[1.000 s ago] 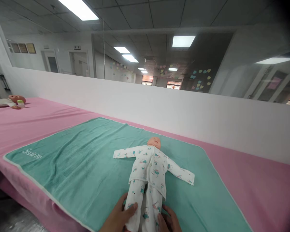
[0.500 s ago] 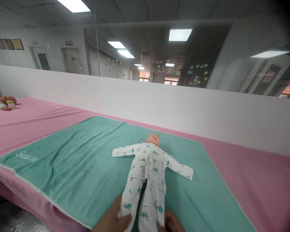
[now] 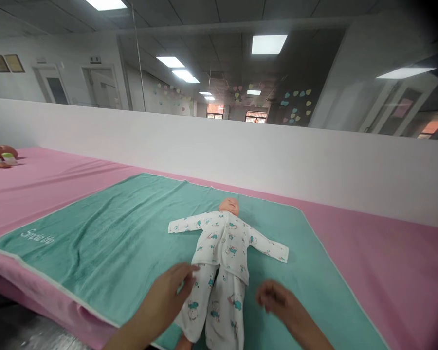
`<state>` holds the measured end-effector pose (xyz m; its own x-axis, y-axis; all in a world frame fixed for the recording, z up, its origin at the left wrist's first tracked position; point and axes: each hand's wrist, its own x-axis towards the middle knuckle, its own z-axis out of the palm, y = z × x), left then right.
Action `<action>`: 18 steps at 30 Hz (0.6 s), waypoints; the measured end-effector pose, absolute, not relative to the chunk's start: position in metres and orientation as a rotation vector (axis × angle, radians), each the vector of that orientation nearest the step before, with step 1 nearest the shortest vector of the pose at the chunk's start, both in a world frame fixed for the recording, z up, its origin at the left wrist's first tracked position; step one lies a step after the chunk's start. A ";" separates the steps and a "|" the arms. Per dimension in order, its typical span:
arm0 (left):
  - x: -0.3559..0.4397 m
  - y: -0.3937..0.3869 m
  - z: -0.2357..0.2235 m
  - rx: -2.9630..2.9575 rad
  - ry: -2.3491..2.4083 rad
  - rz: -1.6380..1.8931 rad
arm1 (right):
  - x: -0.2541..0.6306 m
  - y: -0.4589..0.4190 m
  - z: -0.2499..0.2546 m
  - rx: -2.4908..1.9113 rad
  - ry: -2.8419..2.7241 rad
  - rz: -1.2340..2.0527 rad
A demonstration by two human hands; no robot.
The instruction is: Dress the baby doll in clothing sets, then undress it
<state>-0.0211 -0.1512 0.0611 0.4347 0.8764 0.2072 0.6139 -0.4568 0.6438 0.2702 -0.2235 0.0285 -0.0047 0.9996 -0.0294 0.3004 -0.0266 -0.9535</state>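
A baby doll (image 3: 222,253) in white printed pyjamas lies on its back on a teal towel (image 3: 105,243), arms spread, head toward the white wall. My left hand (image 3: 170,291) reaches in with fingers stretched out, its tips at the doll's left trouser leg near the waist. My right hand (image 3: 275,301) hovers just right of the doll's legs, above the towel, blurred by motion, its fingers curled and touching nothing that I can see.
The towel lies on a long table with a pink cover (image 3: 387,272). A low white partition (image 3: 277,165) with glass above runs along the far side. At the far left sits another doll with small items (image 3: 0,155).
Both hands have let go of the doll's trouser cuffs and moved up and forward. The left now reaches the waist area; the right has lifted off to the side.
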 end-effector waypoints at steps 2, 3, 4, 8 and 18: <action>0.001 -0.120 0.067 2.311 1.245 0.836 | 0.274 -0.188 0.040 -1.469 -1.377 0.820; 0.013 -0.106 0.065 2.381 1.205 0.859 | 0.273 -0.169 0.041 -1.462 -1.353 0.693; 0.026 -0.093 0.061 2.453 1.140 0.838 | 0.271 -0.150 0.037 -1.472 -1.365 0.586; 0.057 -0.070 0.031 2.568 1.073 0.753 | 0.272 -0.098 -0.001 -1.655 -1.635 0.154; -0.025 -0.104 0.006 2.202 1.066 0.554 | 0.345 -0.107 -0.041 -2.255 -1.547 -0.054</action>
<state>-0.0252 -0.1041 0.0061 0.5853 0.8048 0.0988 0.5431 -0.4796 0.6892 0.3447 -0.1068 -0.0407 0.3851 0.8869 0.2552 0.9026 -0.3043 -0.3044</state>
